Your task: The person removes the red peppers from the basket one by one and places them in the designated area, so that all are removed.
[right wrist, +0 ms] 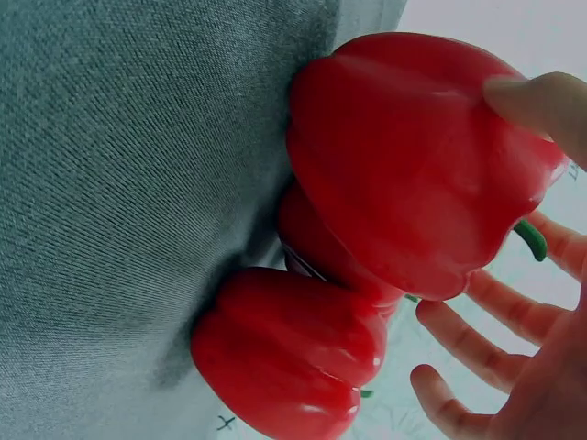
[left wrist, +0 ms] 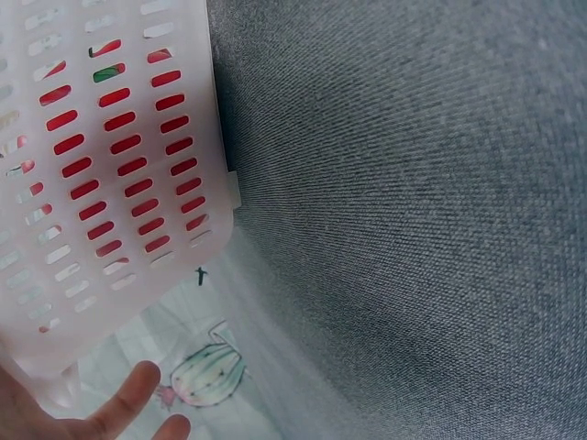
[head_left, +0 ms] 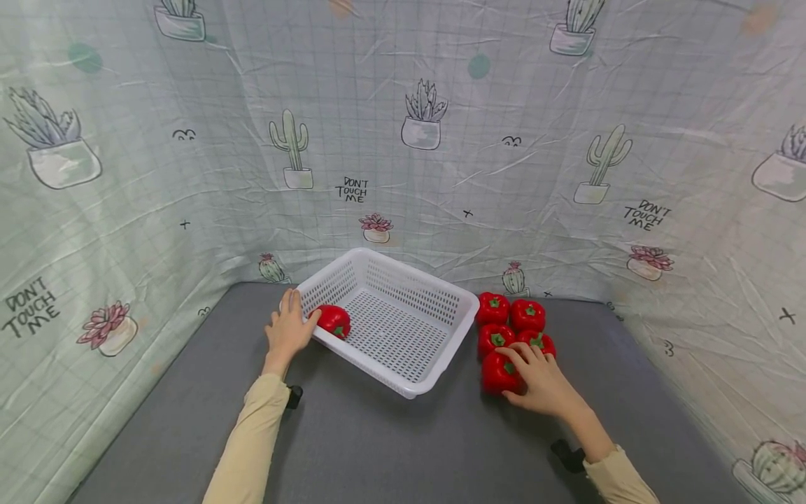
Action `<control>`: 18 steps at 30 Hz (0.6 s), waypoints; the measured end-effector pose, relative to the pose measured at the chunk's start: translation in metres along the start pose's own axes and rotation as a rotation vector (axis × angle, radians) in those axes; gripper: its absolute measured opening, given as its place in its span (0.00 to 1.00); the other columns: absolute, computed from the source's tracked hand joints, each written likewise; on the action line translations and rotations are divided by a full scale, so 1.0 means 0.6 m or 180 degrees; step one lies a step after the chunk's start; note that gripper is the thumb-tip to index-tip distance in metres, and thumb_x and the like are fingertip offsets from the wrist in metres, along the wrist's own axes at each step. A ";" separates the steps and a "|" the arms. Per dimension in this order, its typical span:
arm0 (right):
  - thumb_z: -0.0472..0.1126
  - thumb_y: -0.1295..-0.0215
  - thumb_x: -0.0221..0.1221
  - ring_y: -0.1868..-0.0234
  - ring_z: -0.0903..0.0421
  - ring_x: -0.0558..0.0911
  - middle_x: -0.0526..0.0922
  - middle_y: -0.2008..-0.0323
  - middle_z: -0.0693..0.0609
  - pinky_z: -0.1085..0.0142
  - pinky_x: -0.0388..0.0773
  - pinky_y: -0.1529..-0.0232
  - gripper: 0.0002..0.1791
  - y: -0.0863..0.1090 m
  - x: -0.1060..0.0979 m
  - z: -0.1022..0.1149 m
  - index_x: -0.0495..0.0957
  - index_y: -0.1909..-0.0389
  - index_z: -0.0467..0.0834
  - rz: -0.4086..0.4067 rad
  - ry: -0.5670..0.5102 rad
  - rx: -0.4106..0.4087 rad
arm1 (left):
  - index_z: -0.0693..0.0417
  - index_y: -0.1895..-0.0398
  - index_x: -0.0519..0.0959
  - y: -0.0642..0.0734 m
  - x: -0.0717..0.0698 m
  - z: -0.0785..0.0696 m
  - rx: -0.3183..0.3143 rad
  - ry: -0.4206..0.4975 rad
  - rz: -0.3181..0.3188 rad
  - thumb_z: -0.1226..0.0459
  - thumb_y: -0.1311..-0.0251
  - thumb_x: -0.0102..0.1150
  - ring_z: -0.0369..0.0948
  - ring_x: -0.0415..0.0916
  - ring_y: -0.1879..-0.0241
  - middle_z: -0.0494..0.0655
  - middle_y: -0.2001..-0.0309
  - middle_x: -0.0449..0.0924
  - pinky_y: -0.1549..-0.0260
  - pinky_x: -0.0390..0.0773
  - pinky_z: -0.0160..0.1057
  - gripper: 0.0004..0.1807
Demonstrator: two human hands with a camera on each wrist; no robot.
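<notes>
A white perforated plastic basket [head_left: 403, 318] stands on the grey tabletop, with one red bell pepper [head_left: 334, 320] inside at its left end. My left hand [head_left: 290, 332] rests at the basket's left corner, thumb on the rim, other fingers extended along the outside. In the left wrist view that pepper shows red through the slots of the basket wall [left wrist: 138, 197]. Right of the basket, my right hand [head_left: 538, 378] grips the nearest red bell pepper [head_left: 497, 374]. Its thumb [right wrist: 527, 101] presses one side while the fingers reach round the stem side.
Several more red bell peppers [head_left: 493, 308] with green stems cluster just behind the gripped one, close to the basket's right end. A printed cactus curtain [head_left: 390, 161] encloses the grey tabletop [head_left: 403, 448] at the back and both sides. Each wrist wears a small black device.
</notes>
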State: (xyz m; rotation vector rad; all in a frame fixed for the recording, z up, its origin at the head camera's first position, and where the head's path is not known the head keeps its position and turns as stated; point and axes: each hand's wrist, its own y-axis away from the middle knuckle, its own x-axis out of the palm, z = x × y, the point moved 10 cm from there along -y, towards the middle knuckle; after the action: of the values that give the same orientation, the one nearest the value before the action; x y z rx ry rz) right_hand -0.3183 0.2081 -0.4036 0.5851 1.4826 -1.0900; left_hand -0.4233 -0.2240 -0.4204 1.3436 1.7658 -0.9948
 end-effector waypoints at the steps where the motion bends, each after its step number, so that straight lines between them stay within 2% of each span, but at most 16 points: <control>1: 0.53 0.66 0.71 0.52 0.50 0.69 0.70 0.53 0.50 0.53 0.67 0.60 0.43 0.000 0.000 -0.001 0.65 0.45 0.50 0.0009 0.0009 0.0012 | 0.61 0.32 0.45 0.000 0.000 0.001 0.0001 0.0004 0.0002 0.46 0.41 0.41 0.68 0.53 0.43 0.59 0.31 0.40 0.52 0.54 0.71 0.41; 8: 0.50 0.67 0.72 0.52 0.48 0.69 0.71 0.54 0.48 0.48 0.69 0.58 0.43 0.000 -0.002 0.002 0.66 0.44 0.47 0.0084 -0.0004 0.0007 | 0.60 0.32 0.45 0.000 0.002 0.001 -0.0016 0.0013 0.0027 0.46 0.41 0.41 0.67 0.53 0.43 0.59 0.31 0.40 0.52 0.54 0.70 0.41; 18: 0.51 0.67 0.71 0.52 0.48 0.68 0.71 0.52 0.49 0.52 0.67 0.61 0.45 0.002 0.001 0.006 0.65 0.41 0.51 0.0150 0.0125 -0.0074 | 0.60 0.32 0.45 -0.002 0.001 -0.001 -0.0009 0.0011 -0.0010 0.46 0.41 0.42 0.67 0.53 0.43 0.59 0.31 0.41 0.52 0.54 0.71 0.41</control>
State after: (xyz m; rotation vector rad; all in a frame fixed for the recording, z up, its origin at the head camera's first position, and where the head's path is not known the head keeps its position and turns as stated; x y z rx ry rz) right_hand -0.3155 0.2056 -0.4043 0.6254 1.5063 -1.0287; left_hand -0.4246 -0.2233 -0.4205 1.3420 1.7718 -0.9920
